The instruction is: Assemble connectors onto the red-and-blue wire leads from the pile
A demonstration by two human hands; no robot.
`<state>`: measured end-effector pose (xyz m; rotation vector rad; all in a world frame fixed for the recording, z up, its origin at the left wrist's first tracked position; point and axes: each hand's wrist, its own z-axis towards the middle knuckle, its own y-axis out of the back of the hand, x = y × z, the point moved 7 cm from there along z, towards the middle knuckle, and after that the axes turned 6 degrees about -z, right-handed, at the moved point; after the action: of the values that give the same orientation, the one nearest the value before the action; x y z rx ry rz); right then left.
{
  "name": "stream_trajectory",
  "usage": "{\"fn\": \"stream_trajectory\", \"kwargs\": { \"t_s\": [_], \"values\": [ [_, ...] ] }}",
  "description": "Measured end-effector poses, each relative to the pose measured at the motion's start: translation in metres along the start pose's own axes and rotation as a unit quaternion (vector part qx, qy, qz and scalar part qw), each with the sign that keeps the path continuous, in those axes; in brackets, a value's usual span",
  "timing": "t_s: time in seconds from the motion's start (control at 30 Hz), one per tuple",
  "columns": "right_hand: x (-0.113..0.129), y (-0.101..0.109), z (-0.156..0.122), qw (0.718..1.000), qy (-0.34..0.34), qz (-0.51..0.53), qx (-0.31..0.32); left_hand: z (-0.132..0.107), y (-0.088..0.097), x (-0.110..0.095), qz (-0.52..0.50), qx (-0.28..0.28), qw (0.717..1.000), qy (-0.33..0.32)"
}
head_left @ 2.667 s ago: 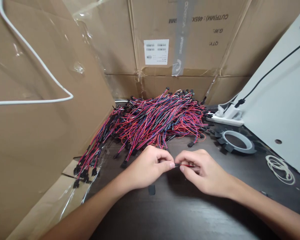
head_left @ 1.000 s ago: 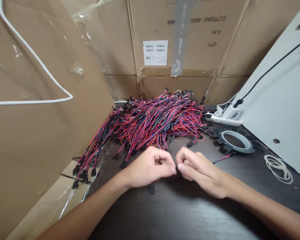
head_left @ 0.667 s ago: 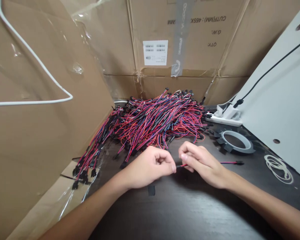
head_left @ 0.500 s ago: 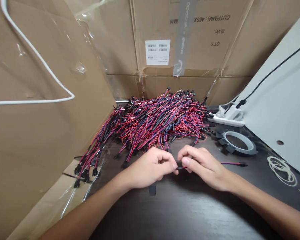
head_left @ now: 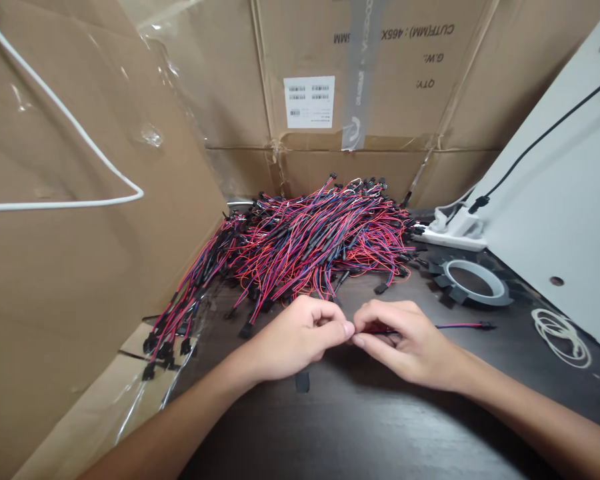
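My left hand (head_left: 300, 337) and my right hand (head_left: 410, 340) meet fingertip to fingertip over the dark table (head_left: 360, 427), both pinched shut. Between them they hold a thin red and blue wire lead (head_left: 460, 326) that runs out to the right and ends in a small black connector. What the left fingers pinch is hidden by the fingertips. A big heap of the same red and blue leads (head_left: 320, 237) lies just behind the hands. A bundle of leads (head_left: 190, 300) trails from the heap to the left.
Cardboard boxes (head_left: 380, 87) wall in the back and left. A white cable (head_left: 70, 127) loops over the left box. A grey tape roll (head_left: 473, 280), a white power strip (head_left: 453, 230), a white coil (head_left: 563, 330) and a white panel (head_left: 565, 193) are on the right.
My right hand drew the lead out to the right, then came back to the left hand; the fingertips now touch. The lead's free end lies farther right on the table.
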<state>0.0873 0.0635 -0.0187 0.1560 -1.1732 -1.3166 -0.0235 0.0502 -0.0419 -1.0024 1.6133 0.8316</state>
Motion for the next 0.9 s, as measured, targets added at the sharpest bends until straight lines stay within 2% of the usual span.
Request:
{"fn": "stream_trajectory", "kwargs": {
  "t_s": [0.2, 0.33, 0.43, 0.57, 0.67, 0.9],
  "values": [
    [0.002, 0.001, -0.001, 1.000, 0.020, -0.009, -0.006, 0.000, 0.002, -0.005, 0.070, -0.022, 0.997, -0.021],
    [-0.006, -0.003, 0.000, 0.997, -0.068, 0.042, 0.017, 0.000, 0.002, -0.005, 0.094, -0.037, 0.995, -0.028],
    [-0.015, -0.008, 0.000, 0.978, -0.154, 0.134, 0.033, 0.000, 0.003, -0.006, 0.101, -0.050, 0.993, -0.035],
    [-0.022, -0.015, -0.001, 0.944, -0.225, 0.239, 0.039, 0.000, 0.005, -0.006, 0.109, -0.066, 0.991, -0.045],
    [-0.025, -0.019, -0.001, 0.922, -0.255, 0.288, 0.043, 0.000, 0.005, -0.006, 0.123, -0.068, 0.989, -0.048],
    [-0.028, -0.024, -0.002, 0.892, -0.295, 0.338, 0.054, 0.001, 0.003, -0.006, 0.129, -0.065, 0.988, -0.044]
  ]
}}
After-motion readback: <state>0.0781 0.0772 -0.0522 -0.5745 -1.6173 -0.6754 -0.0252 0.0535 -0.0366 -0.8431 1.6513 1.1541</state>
